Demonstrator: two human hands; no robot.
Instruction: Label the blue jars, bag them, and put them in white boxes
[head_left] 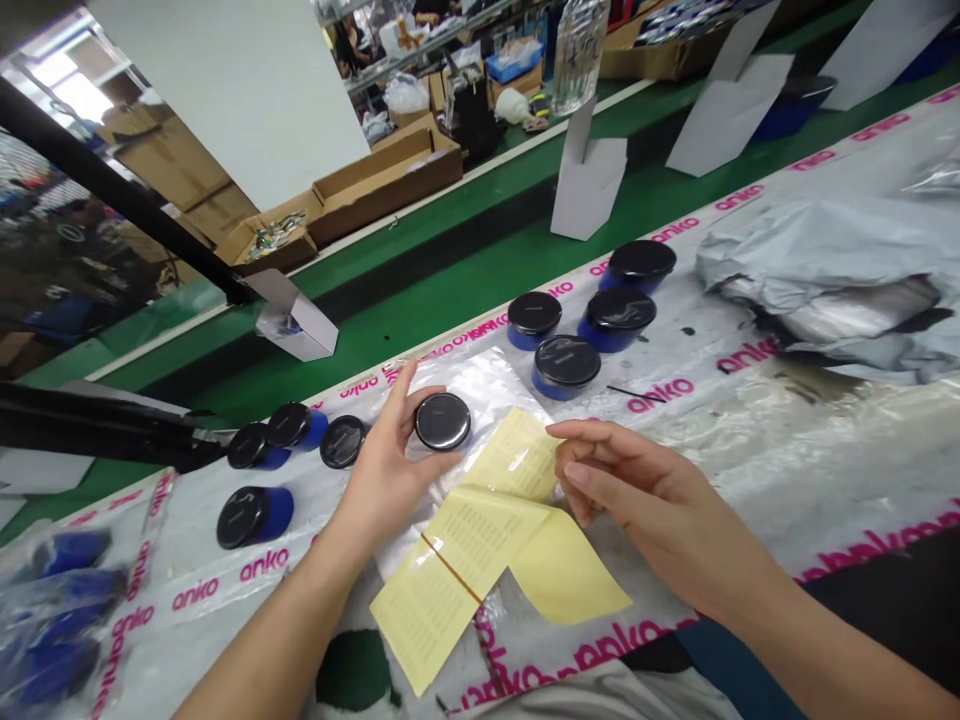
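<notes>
My left hand [394,450] is wrapped round a jar with a shiny black lid [443,421], over a clear plastic sheet. Yellow sticker sheets [480,525] with small printed labels lie below the jar, one of them curling up at its lower right corner. At the right edge of these sheets is my right hand [611,470], its thumb and fingertips close together; whether a small label is between them cannot be made out. Blue jars with black lids [566,365] stand just beyond, and more jars [255,515] lie tilted to the left.
White and pink printed plastic [196,595] covers the worktable. Behind it runs a green conveyor [420,290] with white open boxes [590,190]. A grey plastic bag [832,280] lies at right; bagged blue jars [60,640] are at lower left.
</notes>
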